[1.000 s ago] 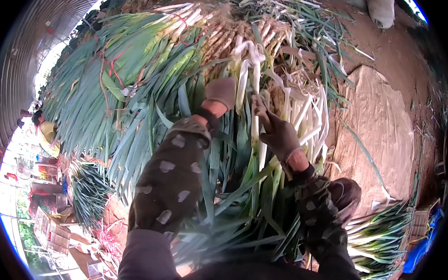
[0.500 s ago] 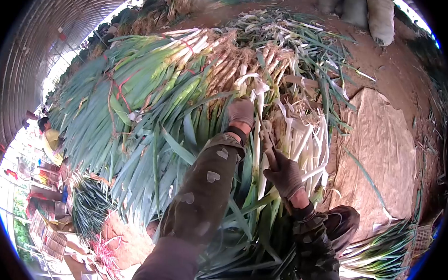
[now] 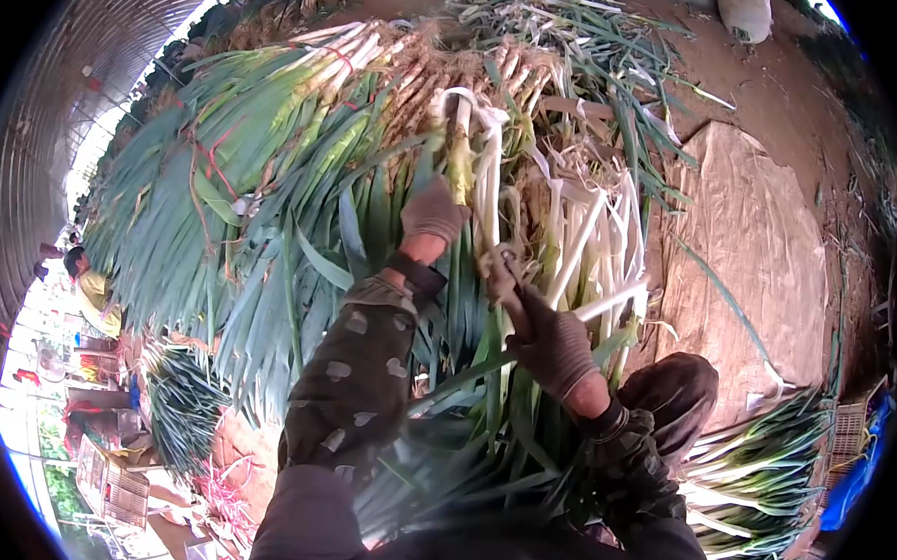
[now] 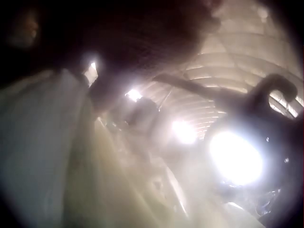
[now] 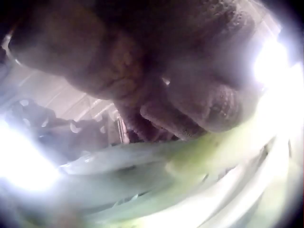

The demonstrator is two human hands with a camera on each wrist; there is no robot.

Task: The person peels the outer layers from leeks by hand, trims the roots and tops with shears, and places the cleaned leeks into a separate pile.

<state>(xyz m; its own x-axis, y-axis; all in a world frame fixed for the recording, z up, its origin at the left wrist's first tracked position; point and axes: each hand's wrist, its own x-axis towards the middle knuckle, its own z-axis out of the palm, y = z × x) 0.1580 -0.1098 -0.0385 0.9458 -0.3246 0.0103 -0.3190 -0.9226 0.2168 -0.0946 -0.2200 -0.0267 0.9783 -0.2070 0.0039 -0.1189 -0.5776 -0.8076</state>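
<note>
In the head view my gloved left hand (image 3: 434,214) grips a leek (image 3: 460,165) low on its pale shank, in the middle of the pile. Pale stalks (image 4: 128,175) run below that hand in the left wrist view. To its right, my gloved right hand (image 3: 556,350) has its fingers curled round a brown-handled tool (image 3: 508,288), whose far end lies against the white stalks; I cannot tell its kind. A white peeled leaf (image 3: 491,162) droops beside the gripped leek. In the right wrist view the fingers (image 5: 209,107) are bent just over green and white stalks (image 5: 204,161).
A wide pile of leeks (image 3: 243,161) spreads leftward, roots away from me. Stripped white leaves (image 3: 581,226) lie right of centre, beside a brown sheet (image 3: 745,253) on the ground. More leeks (image 3: 745,483) lie at lower right. A person (image 3: 95,290) and crates (image 3: 109,485) are at far left.
My left hand reached up and right to the stalk, then drew back down and left. My right hand moved slightly up and left with the tool. The head view also shifted.
</note>
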